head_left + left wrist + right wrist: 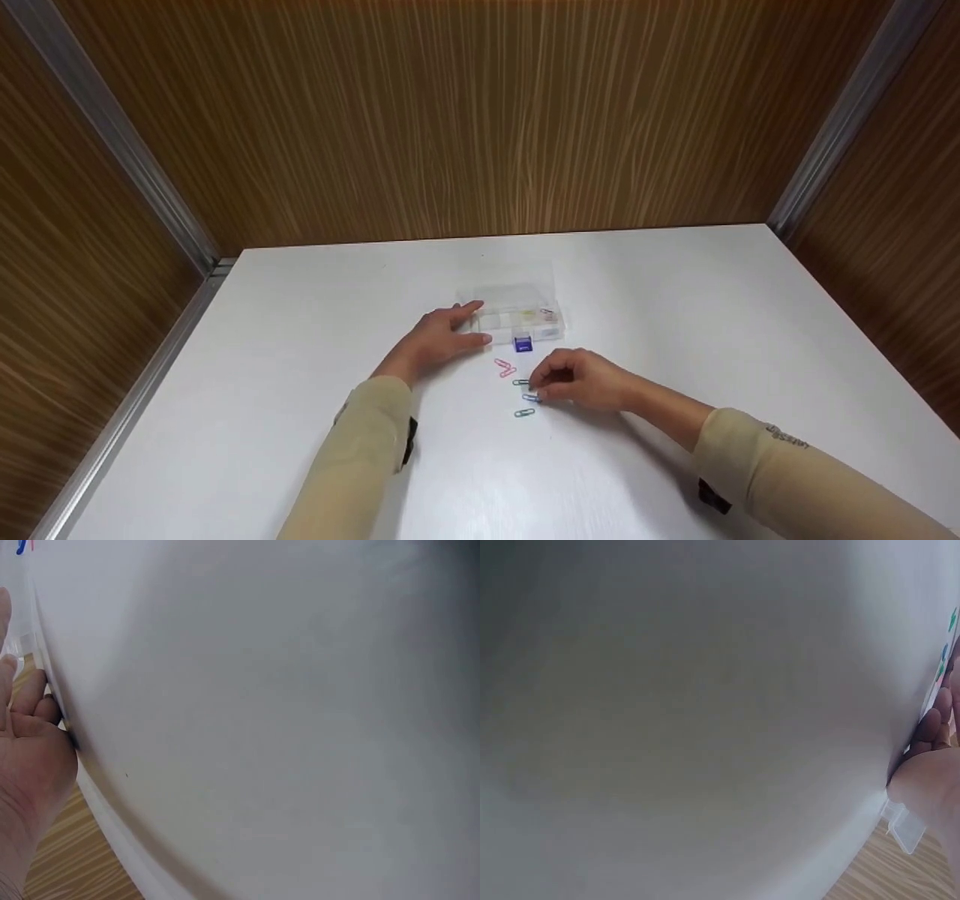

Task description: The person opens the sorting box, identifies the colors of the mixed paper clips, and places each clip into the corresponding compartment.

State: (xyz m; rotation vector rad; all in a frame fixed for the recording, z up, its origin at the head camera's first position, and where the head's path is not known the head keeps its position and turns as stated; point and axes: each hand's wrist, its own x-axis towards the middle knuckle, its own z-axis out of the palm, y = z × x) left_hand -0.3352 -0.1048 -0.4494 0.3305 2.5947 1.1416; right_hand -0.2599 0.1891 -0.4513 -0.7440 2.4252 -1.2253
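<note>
On the white table (675, 315) stands a clear compartment box (517, 309) with its lid back. My left hand (472, 322) lies flat beside the box, and its straight fingers touch the box's left end. A small blue clip (523, 343) sits in front of the box. Below it lie pink paper clips (505, 367), a green paper clip (520, 382), a blue paper clip (530, 397) and another green paper clip (524, 412). My right hand (538, 390) has curled fingers and pinches the blue paper clip against the table. The right wrist view shows my right hand (930, 772) and the clips (945, 652) only at its edge.
Wood-panelled walls (480, 120) close off the table at the back and on both sides. Bare white tabletop (285, 727) fills most of both wrist views.
</note>
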